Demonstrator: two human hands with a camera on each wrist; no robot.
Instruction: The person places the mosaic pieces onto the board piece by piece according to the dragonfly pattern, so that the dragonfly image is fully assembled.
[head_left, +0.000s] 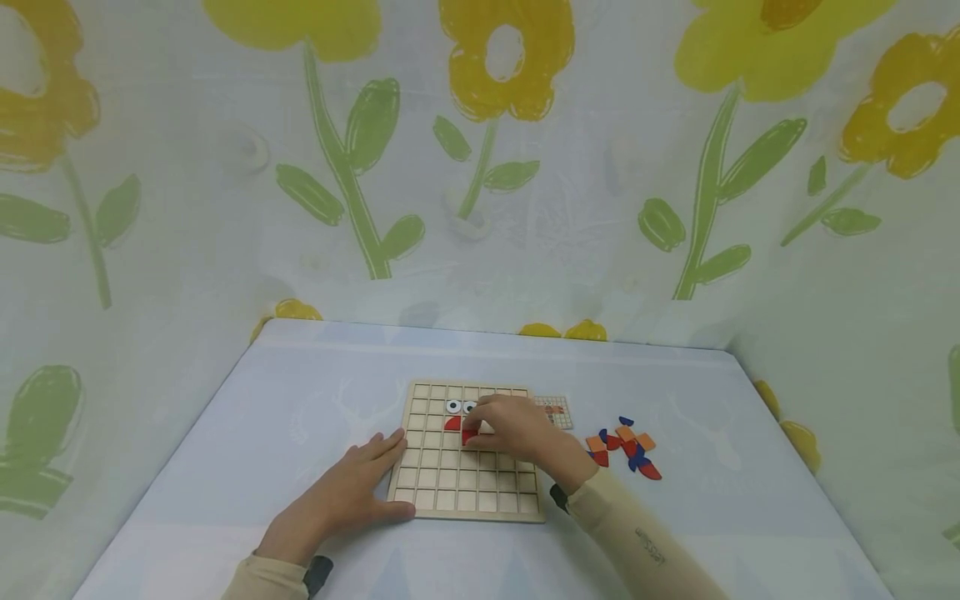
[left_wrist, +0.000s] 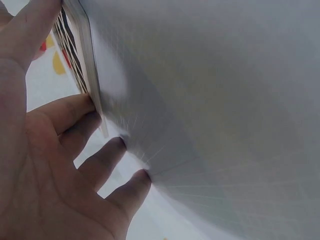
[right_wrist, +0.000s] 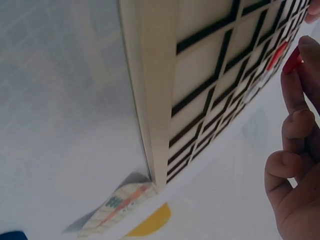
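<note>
A wooden grid board [head_left: 446,479] with square cells lies on the table. Two white eye discs [head_left: 453,406] and a red rounded piece [head_left: 453,424] sit in its upper cells. My right hand [head_left: 517,425] is over the board, pinching a small flat red piece [right_wrist: 293,61] between thumb and index finger, just below the eyes; its other fingers are curled in the right wrist view. My left hand [head_left: 352,487] rests at the board's left side, thumb at the lower left corner and fingertips [left_wrist: 89,102] against the edge.
A small pattern card [head_left: 564,417] with a printed grid lies at the board's right edge, partly behind the right hand. Further right is a loose pile of red, blue and orange pieces [head_left: 628,447]. Flower-printed cloth walls [head_left: 562,250] stand behind and beside the table.
</note>
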